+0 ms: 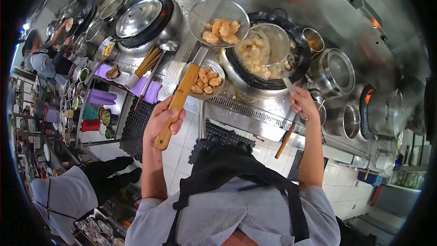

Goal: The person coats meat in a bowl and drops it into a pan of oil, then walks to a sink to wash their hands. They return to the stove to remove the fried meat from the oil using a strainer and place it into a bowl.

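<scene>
My left hand (165, 122) is closed round the wooden handle of a mesh strainer (200, 12). Several browned, battered pieces (221, 31) lie in that strainer, left of the wok. With my right hand (304, 103) I grip the metal handle of a second, finer mesh skimmer (278, 48). Its round head is over the black wok (298, 70), where pale pieces (248, 59) sit in bubbling, foamy oil. Below the first strainer, a perforated ladle (219, 70) holds more browned pieces (207, 82). My left hand's strainer handle partly covers that ladle.
A lidded pot (139, 18) stands to the left, near a bamboo brush (148, 61) and a ladle (169, 45). Metal pots (334, 70) line the right side. At left, a person (68, 191) bends by shelves; another person (43, 61) works farther back.
</scene>
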Tool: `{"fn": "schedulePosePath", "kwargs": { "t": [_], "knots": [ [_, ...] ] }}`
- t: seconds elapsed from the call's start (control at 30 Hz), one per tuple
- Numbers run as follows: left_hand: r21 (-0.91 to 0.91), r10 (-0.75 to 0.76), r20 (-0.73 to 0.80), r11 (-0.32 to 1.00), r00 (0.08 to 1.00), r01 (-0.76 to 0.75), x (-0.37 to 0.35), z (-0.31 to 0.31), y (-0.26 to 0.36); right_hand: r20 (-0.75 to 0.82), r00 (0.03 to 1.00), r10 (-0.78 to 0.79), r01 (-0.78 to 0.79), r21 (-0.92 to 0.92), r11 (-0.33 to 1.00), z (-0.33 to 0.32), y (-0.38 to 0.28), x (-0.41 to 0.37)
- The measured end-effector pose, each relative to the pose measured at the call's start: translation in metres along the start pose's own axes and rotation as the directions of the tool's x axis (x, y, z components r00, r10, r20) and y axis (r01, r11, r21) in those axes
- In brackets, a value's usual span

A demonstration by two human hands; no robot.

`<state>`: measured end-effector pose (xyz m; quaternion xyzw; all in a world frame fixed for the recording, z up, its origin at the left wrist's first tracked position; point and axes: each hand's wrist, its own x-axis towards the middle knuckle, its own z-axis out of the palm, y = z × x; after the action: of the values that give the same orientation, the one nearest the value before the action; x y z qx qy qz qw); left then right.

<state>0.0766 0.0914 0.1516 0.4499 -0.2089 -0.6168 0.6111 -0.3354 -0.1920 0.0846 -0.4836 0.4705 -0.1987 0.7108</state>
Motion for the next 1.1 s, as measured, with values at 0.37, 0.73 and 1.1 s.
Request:
{"fn": "schedulePosePath", "kwargs": {
  "t": [0.37,0.73,1.1],
  "knots": [
    [0.025,0.001,-0.061,1.000,0.998,0.001,0.000,0.002,0.002,-0.055,0.998,-0.039,0.042,0.045,0.998,-0.004,-0.001,-0.045],
    [0.089,-0.042,-0.012,0.995,0.999,0.043,0.016,0.018,-0.014,-0.123,0.986,-0.111,0.136,0.223,0.965,-0.026,0.031,-0.044],
    [0.124,-0.012,-0.021,0.992,1.000,0.014,0.010,0.032,-0.008,-0.269,0.950,-0.160,0.123,-0.151,0.981,-0.047,0.026,-0.054]
  ]
}}
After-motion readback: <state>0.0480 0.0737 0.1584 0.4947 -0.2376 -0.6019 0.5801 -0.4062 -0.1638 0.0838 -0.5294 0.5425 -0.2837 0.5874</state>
